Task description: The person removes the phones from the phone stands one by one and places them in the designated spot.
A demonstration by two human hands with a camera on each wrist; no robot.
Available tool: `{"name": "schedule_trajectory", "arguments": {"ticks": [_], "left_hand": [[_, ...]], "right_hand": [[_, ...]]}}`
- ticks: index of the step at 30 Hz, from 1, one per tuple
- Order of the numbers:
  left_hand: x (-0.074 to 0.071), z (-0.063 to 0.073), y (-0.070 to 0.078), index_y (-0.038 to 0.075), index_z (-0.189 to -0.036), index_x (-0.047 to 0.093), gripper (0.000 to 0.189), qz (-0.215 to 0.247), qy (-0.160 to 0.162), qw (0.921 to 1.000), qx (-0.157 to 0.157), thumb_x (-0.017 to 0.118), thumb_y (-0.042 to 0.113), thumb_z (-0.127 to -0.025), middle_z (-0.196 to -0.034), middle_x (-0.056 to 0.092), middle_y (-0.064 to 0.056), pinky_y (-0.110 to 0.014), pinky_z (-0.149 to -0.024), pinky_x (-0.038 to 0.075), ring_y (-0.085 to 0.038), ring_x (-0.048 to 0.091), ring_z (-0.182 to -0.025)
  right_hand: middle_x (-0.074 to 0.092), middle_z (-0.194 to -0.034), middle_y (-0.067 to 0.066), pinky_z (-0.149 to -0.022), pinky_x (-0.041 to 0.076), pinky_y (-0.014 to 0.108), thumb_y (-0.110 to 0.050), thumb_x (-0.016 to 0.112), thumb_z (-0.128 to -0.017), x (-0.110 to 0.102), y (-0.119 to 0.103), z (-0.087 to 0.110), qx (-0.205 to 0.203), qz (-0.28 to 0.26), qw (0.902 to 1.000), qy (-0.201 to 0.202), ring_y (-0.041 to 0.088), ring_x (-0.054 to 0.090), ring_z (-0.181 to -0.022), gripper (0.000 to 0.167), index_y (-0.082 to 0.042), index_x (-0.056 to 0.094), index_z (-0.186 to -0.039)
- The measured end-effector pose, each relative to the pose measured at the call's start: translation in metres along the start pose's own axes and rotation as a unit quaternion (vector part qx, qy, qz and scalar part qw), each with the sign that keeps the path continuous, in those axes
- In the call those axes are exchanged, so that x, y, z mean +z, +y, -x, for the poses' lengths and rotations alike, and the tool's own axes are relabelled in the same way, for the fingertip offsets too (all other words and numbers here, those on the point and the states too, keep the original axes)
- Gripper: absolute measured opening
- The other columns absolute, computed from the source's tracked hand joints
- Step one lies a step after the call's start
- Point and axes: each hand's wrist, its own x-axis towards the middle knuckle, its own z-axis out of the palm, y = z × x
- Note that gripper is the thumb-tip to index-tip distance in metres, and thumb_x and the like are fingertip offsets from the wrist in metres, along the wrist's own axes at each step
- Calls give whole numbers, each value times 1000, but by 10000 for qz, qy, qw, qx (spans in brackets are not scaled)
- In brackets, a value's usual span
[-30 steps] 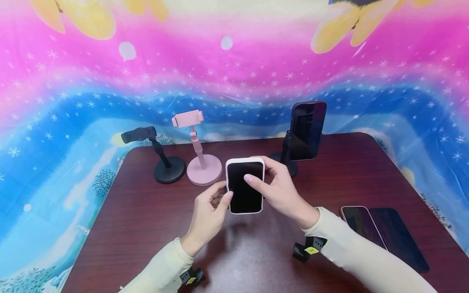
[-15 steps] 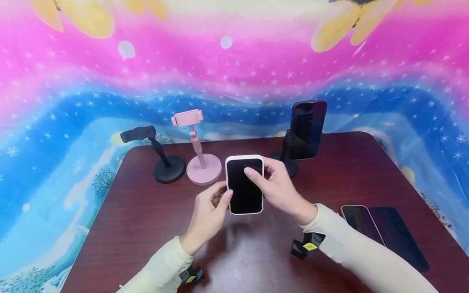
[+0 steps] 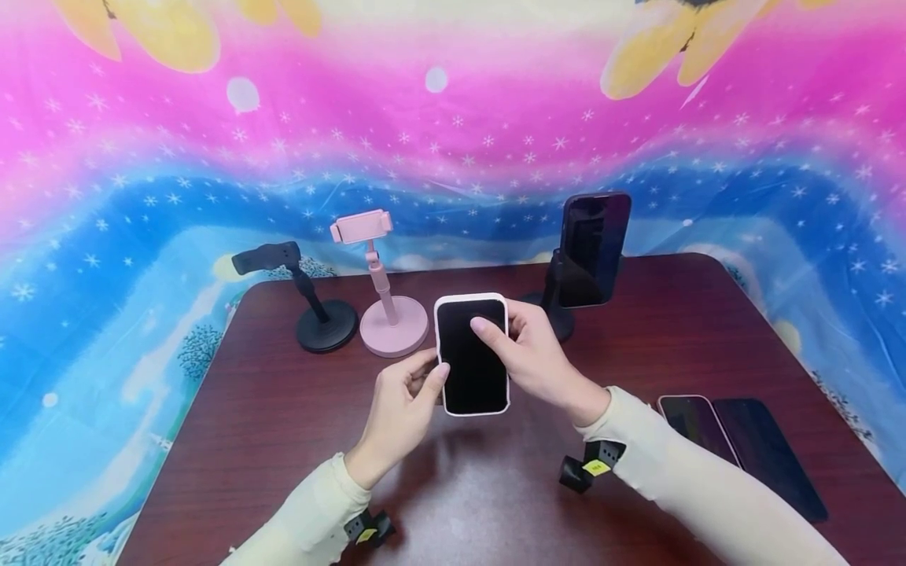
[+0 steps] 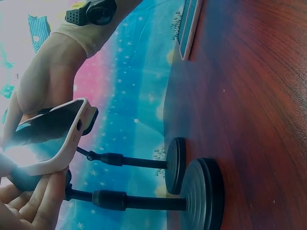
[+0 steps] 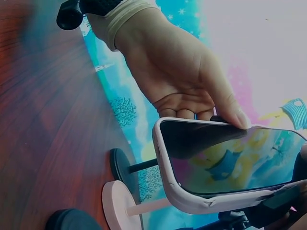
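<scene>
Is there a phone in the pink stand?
No: the pink phone stand shows a bare clamp, while the left hand and right hand hold a white-cased smartphone.

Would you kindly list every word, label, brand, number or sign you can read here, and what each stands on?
No text is readable.
Yellow label on the right wrist camera: dark marks, too small to read.
Second yellow label on the left wrist camera: too small and blurred.
Held phone: no lettering visible on its screen.
</scene>
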Motion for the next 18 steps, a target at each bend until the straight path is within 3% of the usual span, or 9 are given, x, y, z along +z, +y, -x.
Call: {"name": "schedule_trajectory", "arguments": {"ticks": [3,9,18], "left_hand": [[1,0,-1,-5,-121,66,25,-111,-33,9999,112,59,11,-102,-104,74,-23,-29,-68,64,-8,75,-79],[4,0,-5,2,-114,64,17,-892,-41,9941,608,54,13,-105,-92,74,-13,-27,-65,62,-7,70,-71],[2,1,-6,3,-119,64,19,-871,-97,9935,733,55,12,-104,-98,76,-14,-29,-64,63,-9,71,-72]], "right_hand": [[72,-93,33,-68,65,37,-6,57,-101,0,0,0,-11,-36,10000,-12,12,75,-72,21,9,64,-114],[72,-95,34,-68,65,38,-8,56,-103,2,2,0,2,-81,10000,30,12,76,-73,24,9,62,-119],[72,-96,34,-69,65,37,-7,56,-103,5,5,2,-78,-116,9997,201,11,75,-74,24,9,62,-120]]}}
